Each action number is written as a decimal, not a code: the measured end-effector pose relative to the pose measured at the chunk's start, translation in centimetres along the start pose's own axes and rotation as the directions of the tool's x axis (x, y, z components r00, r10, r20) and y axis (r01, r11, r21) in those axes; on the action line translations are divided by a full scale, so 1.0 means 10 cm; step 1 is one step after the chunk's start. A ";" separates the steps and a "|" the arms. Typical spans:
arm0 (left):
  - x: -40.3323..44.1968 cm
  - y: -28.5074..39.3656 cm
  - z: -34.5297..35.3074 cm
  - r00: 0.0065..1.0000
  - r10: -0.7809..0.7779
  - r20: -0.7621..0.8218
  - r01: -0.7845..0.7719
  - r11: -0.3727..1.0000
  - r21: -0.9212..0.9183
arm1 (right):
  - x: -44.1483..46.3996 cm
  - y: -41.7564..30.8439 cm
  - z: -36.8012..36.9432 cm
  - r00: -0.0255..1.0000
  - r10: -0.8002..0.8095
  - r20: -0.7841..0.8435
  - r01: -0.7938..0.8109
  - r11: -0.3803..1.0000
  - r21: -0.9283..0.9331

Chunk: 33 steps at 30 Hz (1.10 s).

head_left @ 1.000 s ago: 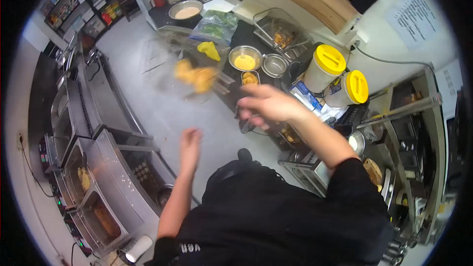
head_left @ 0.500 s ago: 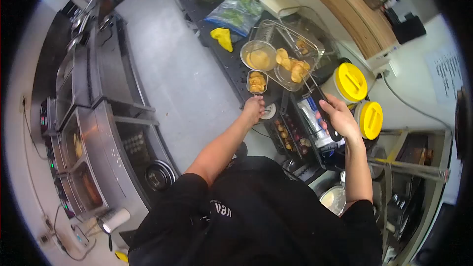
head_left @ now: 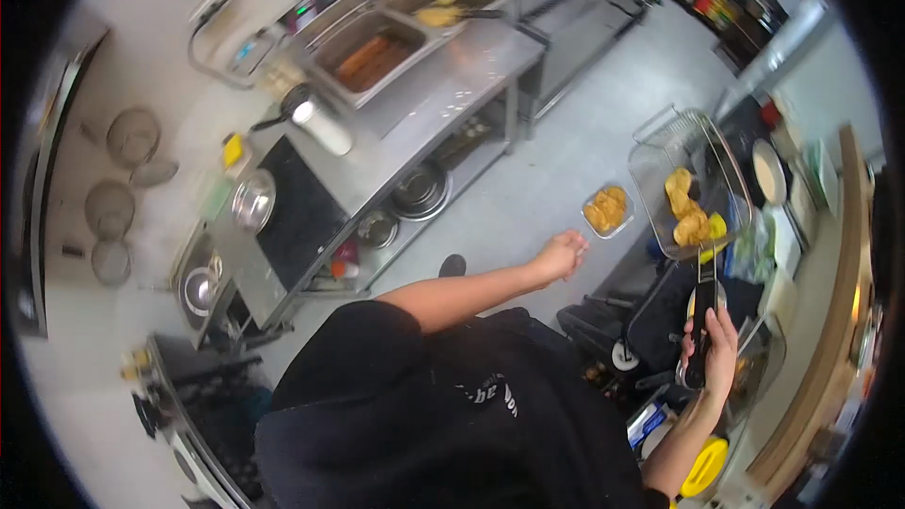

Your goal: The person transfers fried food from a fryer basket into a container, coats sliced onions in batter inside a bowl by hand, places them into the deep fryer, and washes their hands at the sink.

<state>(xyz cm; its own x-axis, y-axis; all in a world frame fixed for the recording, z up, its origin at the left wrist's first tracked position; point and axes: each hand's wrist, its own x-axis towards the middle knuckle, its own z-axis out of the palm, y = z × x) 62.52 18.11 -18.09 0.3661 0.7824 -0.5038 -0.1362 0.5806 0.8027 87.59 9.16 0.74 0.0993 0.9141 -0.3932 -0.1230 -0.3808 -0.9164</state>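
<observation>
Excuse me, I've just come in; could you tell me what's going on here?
A person in a black T-shirt has both hands busy with food. The right hand grips the black handle of a large wire basket holding several golden, fried-looking pieces. The left hand holds a small metal container with more golden pieces in it. The two vessels are held side by side.

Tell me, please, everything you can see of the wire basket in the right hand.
The wire basket looks like silvery metal mesh, with an open top. It sits in the right part of the view, its inside visible, with golden-brown food lying in it. Its black handle, at the lower end, is gripped by the right hand. Whether its underside touches anything cannot be told.
</observation>
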 end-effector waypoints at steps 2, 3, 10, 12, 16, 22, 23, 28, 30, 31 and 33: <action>-0.31 0.17 -0.43 0.979 0.146 -0.143 -0.158 0.985 -0.072 | 0.24 -0.22 0.38 0.995 0.000 0.099 0.003 1.000 -0.029; -0.50 0.27 -0.64 0.961 0.172 -0.218 -0.187 0.981 -0.050 | 0.33 -0.34 0.60 0.986 0.003 0.169 0.006 0.999 -0.053; -2.04 0.65 -1.99 0.724 0.299 -0.621 -0.381 0.925 0.001 | 0.46 -0.89 2.34 0.831 0.009 0.556 0.064 0.992 -0.112; -2.37 0.61 -2.35 0.667 0.276 -0.693 -0.399 0.917 -0.019 | 0.39 -0.90 2.87 0.809 0.020 0.587 0.078 0.987 -0.141; -2.82 0.56 -3.08 0.622 0.257 -0.740 -0.411 0.911 -0.029 | 0.17 -0.87 3.89 0.740 0.064 0.669 0.061 0.985 -0.162; -3.39 0.92 -3.79 0.629 0.285 -0.723 -0.443 0.896 -0.031 | 0.01 -0.87 5.15 0.684 0.074 0.726 0.070 0.983 -0.167; -3.45 1.01 -3.90 0.646 0.316 -0.695 -0.451 0.892 -0.014 | 0.00 -0.89 5.32 0.681 0.097 0.725 0.032 0.986 -0.162; -3.40 1.50 -4.32 0.671 0.403 -0.622 -0.506 0.863 0.013 | -0.05 -1.01 5.86 0.732 0.083 0.676 0.103 0.968 -0.230; -3.24 1.64 -4.43 0.662 0.405 -0.630 -0.501 0.865 0.030 | -0.12 -1.06 6.05 0.745 0.076 0.663 0.121 0.962 -0.246; -3.16 1.69 -4.47 0.643 0.408 -0.648 -0.495 0.867 0.054 | -0.10 -1.07 6.14 0.743 0.078 0.665 0.153 0.947 -0.282; -2.96 1.69 -4.58 0.621 0.425 -0.659 -0.521 0.852 0.058 | -0.12 -1.09 6.30 0.755 0.084 0.651 0.186 0.924 -0.334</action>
<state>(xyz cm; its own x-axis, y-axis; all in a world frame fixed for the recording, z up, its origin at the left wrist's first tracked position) 7.22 15.05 -4.26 -0.4369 0.8809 -0.1821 -0.2533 0.0738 0.9646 26.59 21.02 15.87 -0.5780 0.7486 -0.3249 0.2348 -0.2287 -0.9448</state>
